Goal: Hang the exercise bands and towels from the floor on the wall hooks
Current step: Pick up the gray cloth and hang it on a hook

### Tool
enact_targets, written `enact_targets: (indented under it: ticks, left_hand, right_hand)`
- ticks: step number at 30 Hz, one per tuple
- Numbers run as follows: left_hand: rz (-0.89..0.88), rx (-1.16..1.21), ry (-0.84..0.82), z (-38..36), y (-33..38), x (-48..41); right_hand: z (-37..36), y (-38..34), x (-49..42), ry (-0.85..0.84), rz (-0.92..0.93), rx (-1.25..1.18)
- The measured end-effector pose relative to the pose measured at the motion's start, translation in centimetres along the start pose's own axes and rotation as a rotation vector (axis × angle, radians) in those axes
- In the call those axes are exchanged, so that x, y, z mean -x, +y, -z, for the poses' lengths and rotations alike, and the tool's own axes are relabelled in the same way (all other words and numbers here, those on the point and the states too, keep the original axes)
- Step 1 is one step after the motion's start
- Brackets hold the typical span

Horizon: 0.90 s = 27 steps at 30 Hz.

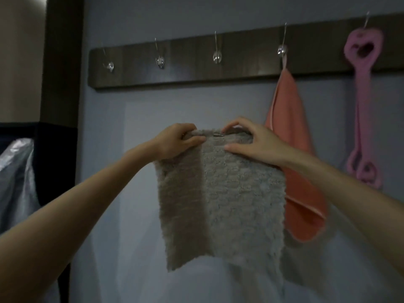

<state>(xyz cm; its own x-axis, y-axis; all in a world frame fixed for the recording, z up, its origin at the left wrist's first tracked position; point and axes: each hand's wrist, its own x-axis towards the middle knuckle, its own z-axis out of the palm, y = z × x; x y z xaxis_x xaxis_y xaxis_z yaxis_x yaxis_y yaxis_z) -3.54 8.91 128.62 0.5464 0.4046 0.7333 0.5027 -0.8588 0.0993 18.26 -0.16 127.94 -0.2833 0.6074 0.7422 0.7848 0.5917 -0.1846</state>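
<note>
A grey fluffy towel (220, 200) hangs in front of the wall, held by its top edge. My left hand (175, 142) pinches the top left corner, and my right hand (255, 143) grips the top right, fingers by a small loop at the edge. Above is a dark wooden hook rail (188, 68) with three bare metal hooks: left (110, 66), second (160, 61) and third (217, 56). An orange towel (290, 149) hangs from the fourth hook (282, 50). A pink exercise band (364, 110) hangs from the hook at far right.
The wall is pale grey-blue. A dark door frame (62, 62) runs down the left side. Lower left stands a dark piece of furniture with a shiny plastic bag (15, 176) in front of it.
</note>
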Motion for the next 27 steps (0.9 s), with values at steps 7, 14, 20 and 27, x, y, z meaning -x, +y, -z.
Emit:
enact_targets:
  ticks: [7, 14, 20, 27]
  left_hand:
    - [0.009, 0.033, 0.103, 2.4, -0.1, -6.7]
    - [-0.199, -0.262, 0.455, 3.7, -2.1, -13.2]
    - [-0.281, -0.326, 0.665, 5.7, -3.7, -19.9]
    - [-0.116, -0.286, 0.757, 6.2, -5.3, -26.2]
  right_hand:
    - [3.1, 3.4, -6.9, 0.216, 0.153, 0.160]
    - [5.6, 5.6, -14.8, 0.480, 0.236, 0.306]
    - [7.4, 6.2, -20.8, 0.674, 0.278, 0.358]
    - [7.9, 6.6, -26.9, 0.799, 0.184, 0.430]
